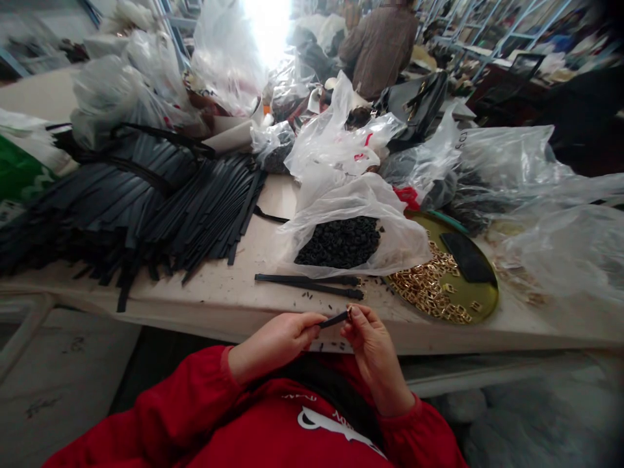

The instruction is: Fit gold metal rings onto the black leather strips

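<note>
My left hand (280,341) pinches a thin black strap (334,319) near its end, just below the table's front edge. My right hand (373,344) is closed on the strap's other end, fingertips pressed together around a small piece I cannot make out. Two finished black straps (309,284) with small metal ends lie on the table just beyond my hands. A round gold tray (482,305) of gold buckles (429,286) sits to the right. An open clear bag of small black loops (341,242) lies behind the straps.
A big heap of black straps (146,201) covers the table's left. Clear plastic bags (526,175) crowd the back and right. A flat black piece (467,257) rests on the tray. A person in a brown coat (380,45) sits across the table.
</note>
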`<state>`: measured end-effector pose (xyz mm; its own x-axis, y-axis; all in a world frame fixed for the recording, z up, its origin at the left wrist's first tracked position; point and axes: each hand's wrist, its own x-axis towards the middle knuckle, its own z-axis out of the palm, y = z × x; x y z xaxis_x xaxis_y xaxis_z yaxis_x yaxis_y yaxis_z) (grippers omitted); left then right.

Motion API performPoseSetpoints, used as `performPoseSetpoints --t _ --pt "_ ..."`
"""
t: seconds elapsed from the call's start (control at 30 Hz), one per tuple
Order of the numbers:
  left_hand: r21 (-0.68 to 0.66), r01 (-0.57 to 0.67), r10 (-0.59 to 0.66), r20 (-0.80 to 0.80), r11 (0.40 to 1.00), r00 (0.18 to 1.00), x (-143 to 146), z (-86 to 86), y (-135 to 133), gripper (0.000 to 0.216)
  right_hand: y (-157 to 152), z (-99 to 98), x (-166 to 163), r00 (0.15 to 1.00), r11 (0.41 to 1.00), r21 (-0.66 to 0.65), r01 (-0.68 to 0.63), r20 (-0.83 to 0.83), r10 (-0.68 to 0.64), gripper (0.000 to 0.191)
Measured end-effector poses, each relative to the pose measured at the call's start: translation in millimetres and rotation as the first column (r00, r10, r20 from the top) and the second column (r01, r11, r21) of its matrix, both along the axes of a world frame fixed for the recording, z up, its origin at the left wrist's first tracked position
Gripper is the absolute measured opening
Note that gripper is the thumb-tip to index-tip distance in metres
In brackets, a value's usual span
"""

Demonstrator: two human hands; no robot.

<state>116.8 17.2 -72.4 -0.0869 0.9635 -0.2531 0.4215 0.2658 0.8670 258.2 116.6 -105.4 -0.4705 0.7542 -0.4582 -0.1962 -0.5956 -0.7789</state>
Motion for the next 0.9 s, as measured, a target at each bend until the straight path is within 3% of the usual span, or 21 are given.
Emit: performPoseSetpoints --t 0.2,0.4,0.5,0.63,0.7,0.83,0.9 --pt "-0.031 -0.042 0.043 0.061 0.999 0.997 4 -3.4 -1 0.030 -15 -3.2 1 0.971 0.941 0.276 -0.194 0.194 0.143 0.024" --pt "-0.118 -0.106 0.135 0.278 0.987 0.951 17 4.0 1 0.028 -29 -0.1 1 0.973 0.908 0.374 -0.190 0.194 0.124 0.019" --pt "-0.131 -0.119 0.157 0.328 0.984 0.932 20 8.1 1 0.029 -31 1.4 4 0.968 0.913 0.338 -0.230 0.178 0.178 0.022" --pt "-0.143 -0.135 0.180 0.378 0.980 0.908 21 9.8 -1 0.025 -31 3.4 7 0.973 0.963 0.140 -0.228 0.054 0.223 0.025" --pt "-0.161 -0.147 0.200 0.393 0.976 0.898 22 8.6 -4 0.025 -32 4.5 9 0.968 0.962 0.108 -0.250 0.034 0.248 0.023" --pt "-0.201 -0.166 0.234 0.386 0.965 0.892 21 2.4 -6 0.025 -35 3.6 12 0.939 0.909 0.245 -0.337 0.149 0.308 0.019" --pt "-0.222 -0.184 0.255 0.352 0.958 0.901 21 -2.2 -5 0.024 -36 1.2 13 0.927 0.858 0.374 -0.353 0.264 0.266 0.017"
